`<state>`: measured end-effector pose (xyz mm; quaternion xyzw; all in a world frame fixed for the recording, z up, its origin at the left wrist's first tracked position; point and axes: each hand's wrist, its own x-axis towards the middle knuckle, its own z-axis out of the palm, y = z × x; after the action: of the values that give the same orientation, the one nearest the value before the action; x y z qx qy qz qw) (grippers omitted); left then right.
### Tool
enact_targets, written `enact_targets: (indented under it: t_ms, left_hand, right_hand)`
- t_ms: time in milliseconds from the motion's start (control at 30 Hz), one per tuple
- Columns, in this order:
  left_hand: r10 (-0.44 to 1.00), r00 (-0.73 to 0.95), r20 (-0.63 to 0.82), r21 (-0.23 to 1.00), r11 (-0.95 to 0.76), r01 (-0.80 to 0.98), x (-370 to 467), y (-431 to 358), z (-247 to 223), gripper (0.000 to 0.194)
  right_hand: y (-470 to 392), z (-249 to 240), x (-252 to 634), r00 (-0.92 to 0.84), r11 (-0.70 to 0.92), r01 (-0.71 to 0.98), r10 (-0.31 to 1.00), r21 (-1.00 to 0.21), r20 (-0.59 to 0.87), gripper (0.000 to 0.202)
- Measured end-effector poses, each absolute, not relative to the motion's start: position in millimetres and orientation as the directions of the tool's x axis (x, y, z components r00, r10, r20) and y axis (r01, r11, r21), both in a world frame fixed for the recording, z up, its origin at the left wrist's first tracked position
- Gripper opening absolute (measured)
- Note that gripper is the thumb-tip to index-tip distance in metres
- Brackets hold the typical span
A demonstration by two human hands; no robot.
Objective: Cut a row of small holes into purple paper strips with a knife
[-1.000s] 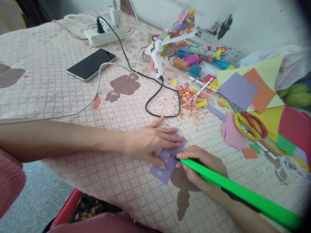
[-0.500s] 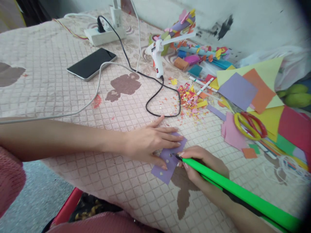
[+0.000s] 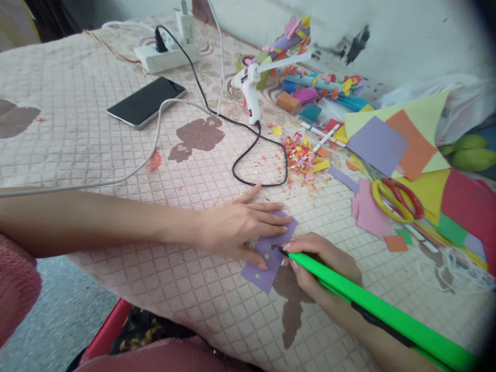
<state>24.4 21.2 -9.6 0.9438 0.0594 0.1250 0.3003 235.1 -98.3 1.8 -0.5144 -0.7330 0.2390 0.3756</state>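
Note:
A narrow strip of purple paper [image 3: 264,280] lies on the cloth, with a few small pale spots along it. My left hand [image 3: 236,227] rests flat over its upper left part, fingers spread and thumb pressing near the lower spots. In my right hand [image 3: 325,258] is a bright green pen [image 3: 349,289] with a black tip, pinched close to the point. The tip meets the paper at the uppermost visible spot, just right of my left thumb. My left fingers hide part of the strip.
Beyond my hands are a white glue gun [image 3: 251,93], its black cord [image 3: 234,168] and paper scraps [image 3: 300,157]. Scissors [image 3: 393,201] and coloured paper sheets [image 3: 377,144] lie right. A phone [image 3: 146,102] and power strip [image 3: 166,58] sit at back left.
The pen and my right hand have shifted very slightly left, the tip staying at the same spot. My left hand and the purple paper hold still.

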Motion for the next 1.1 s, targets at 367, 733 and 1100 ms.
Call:
enact_targets:
  t_ms: [367,733,1100]
  left_hand:
    - [0.204,0.948,0.243,0.565,-0.824,0.033,25.1,17.4,-11.1,0.052]
    - [0.198,0.955,0.218,0.55,-0.834,0.047,24.7,17.5,-11.9,0.054]
    - [0.199,0.953,0.23,0.554,-0.831,0.039,24.7,17.7,-11.3,0.053]
  right_hand:
    - [-105.1,-1.3,233.7,-0.1,0.307,0.552,0.948,-0.775,0.304,0.021]
    - [-99.9,3.0,231.3,-0.146,0.354,0.582,0.931,-0.732,0.335,0.019]
    - [-96.5,4.0,235.0,-0.222,0.4,0.603,0.915,-0.69,0.337,0.019]
